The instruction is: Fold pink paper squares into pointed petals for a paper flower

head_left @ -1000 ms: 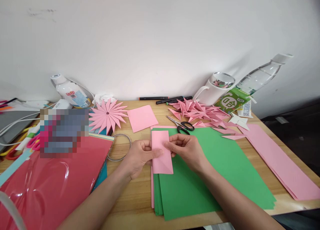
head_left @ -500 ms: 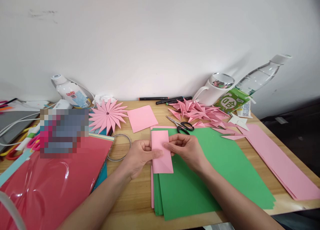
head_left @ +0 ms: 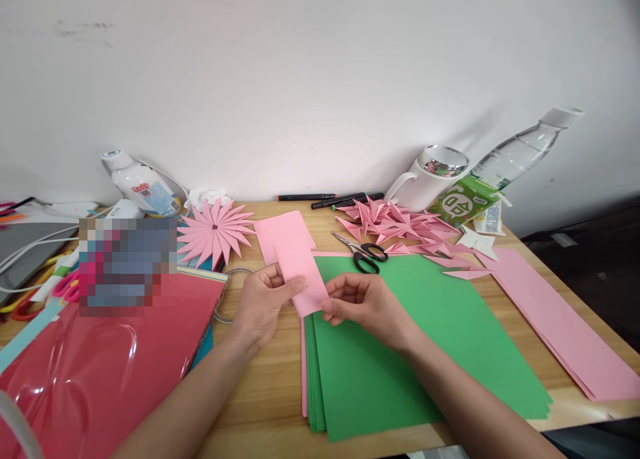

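A folded pink paper (head_left: 303, 266) is held tilted between my hands, above the left edge of the stack of green paper (head_left: 400, 352). My left hand (head_left: 263, 302) pinches its left side, thumb on top and fingers beneath. At the lower right corner, my right hand (head_left: 363, 306) closes thumb and fingers on the edge. Behind it lies a flat pink square (head_left: 270, 229), partly covered by the held paper. Black-handled scissors (head_left: 364, 252) rest at the top of the green stack.
A pink folded star (head_left: 215, 227) lies left, beside a red folder (head_left: 125, 352) and a metal ring (head_left: 223, 316). Pink folded pieces (head_left: 400, 222), a white mug (head_left: 425, 179), a green box (head_left: 463, 202) and a clear bottle (head_left: 525, 149) stand back right. Pink strips (head_left: 560, 319) lie right.
The folded pink paper has moved up and left and turned, its top now leaning left. My left hand shifted slightly left, and my right hand moved to the paper's lower right corner.
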